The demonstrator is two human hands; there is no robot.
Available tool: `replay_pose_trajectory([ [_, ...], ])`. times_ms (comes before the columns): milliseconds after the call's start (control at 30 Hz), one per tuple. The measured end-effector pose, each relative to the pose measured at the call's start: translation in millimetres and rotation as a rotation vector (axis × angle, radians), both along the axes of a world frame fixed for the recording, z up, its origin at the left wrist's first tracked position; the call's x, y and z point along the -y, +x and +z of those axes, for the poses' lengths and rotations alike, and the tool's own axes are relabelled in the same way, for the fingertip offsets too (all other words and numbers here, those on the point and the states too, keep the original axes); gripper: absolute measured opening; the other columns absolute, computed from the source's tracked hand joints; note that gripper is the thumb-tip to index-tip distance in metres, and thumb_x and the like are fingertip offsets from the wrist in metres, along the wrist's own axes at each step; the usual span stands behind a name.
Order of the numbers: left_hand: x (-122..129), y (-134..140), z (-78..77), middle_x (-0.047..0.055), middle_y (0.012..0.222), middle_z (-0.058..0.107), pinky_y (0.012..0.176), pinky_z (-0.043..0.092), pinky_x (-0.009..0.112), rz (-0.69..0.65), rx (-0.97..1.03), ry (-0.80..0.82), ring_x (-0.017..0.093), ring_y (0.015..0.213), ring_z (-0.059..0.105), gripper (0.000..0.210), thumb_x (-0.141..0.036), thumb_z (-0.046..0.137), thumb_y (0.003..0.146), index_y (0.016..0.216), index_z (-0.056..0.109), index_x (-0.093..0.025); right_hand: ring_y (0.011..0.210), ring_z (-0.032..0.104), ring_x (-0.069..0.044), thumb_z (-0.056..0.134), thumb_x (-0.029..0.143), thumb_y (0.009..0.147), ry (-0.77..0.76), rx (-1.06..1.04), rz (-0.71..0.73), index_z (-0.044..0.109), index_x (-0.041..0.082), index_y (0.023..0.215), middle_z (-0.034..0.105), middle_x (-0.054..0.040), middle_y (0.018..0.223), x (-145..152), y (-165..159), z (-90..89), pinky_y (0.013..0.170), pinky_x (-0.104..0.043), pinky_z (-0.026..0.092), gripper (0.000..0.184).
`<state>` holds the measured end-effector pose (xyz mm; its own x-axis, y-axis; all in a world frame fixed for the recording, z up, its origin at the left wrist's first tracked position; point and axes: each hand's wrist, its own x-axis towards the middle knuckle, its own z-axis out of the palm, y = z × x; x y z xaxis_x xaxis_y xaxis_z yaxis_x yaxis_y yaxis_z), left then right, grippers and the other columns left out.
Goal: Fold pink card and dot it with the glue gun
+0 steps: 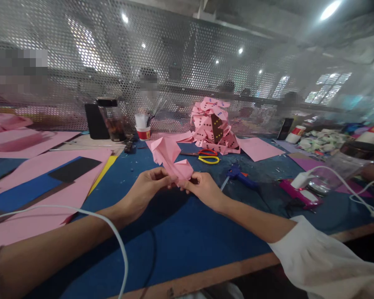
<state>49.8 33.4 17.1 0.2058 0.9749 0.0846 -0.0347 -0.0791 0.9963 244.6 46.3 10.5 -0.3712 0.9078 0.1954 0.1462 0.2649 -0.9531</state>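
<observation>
Both my hands pinch the lower end of a folded piece of pink paper [171, 158], held above the blue tabletop [174, 249]. My left hand [149, 187] grips it from the left, thumb on top. From the right, my right hand [204, 187] pinches its bottom edge, close to the left fingertips. The paper fans upward in several creased flaps. Behind it lie scissors [208, 157] with red and yellow handles. A pile of folded pink paper pieces with printed dots [210, 126] stands farther back. To the right of my right hand is a blue glue gun [237, 174].
Pink sheets [93, 166] with blue and black strips [43, 182] cover the left side. A white cable [112, 226] arches over my left forearm. At the back stand a jar [112, 120] and a paper cup [143, 133]. A magenta power strip [299, 195] lies right.
</observation>
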Motion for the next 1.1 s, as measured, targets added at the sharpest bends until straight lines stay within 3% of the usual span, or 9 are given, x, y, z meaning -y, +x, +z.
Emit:
replay_pose_trajectory([
  [367, -2, -1, 3.3, 0.001, 0.075, 0.067, 0.073, 0.045, 0.026, 0.021, 0.009, 0.007, 0.013, 0.071, 0.058, 0.022, -0.035, 0.079, 0.078, 0.078, 0.07, -0.015, 0.062, 0.057, -0.011, 0.059, 0.062, 0.091, 0.004, 0.058, 0.027, 0.076, 0.014, 0.084, 0.068, -0.0032, 0.069, -1, 2, 1.0, 0.059, -0.023, 0.04, 0.051],
  [567, 1, -1, 2.0, 0.002, 0.077, 0.069, 0.073, 0.047, 0.026, -0.002, 0.018, -0.015, 0.014, 0.072, 0.061, 0.02, -0.034, 0.078, 0.08, 0.079, 0.071, -0.015, 0.065, 0.059, -0.012, 0.074, 0.055, 0.081, -0.034, 0.026, 0.091, 0.075, 0.013, 0.091, 0.072, -0.0052, 0.08, -4, 1, -6.9, 0.062, -0.023, 0.044, 0.043],
  [900, 1, 2, 0.2, 0.005, 0.081, 0.073, 0.075, 0.049, 0.029, -0.05, 0.0, -0.026, 0.017, 0.076, 0.066, 0.02, -0.035, 0.077, 0.08, 0.08, 0.071, -0.015, 0.06, 0.059, -0.011, 0.072, 0.041, 0.084, 0.014, 0.081, 0.063, 0.073, 0.013, 0.077, 0.068, -0.0019, 0.068, 0, 0, -2.2, 0.06, -0.022, 0.044, 0.029],
  [1100, 4, 1, 2.1, 0.006, 0.08, 0.073, 0.077, 0.051, 0.032, -0.061, 0.005, -0.038, 0.018, 0.076, 0.067, 0.021, -0.036, 0.077, 0.079, 0.079, 0.071, -0.016, 0.063, 0.061, -0.011, 0.07, 0.041, 0.085, -0.02, 0.043, 0.133, 0.073, 0.012, 0.083, 0.069, -0.0029, 0.072, -2, 0, -4.8, 0.062, -0.022, 0.048, 0.029],
])
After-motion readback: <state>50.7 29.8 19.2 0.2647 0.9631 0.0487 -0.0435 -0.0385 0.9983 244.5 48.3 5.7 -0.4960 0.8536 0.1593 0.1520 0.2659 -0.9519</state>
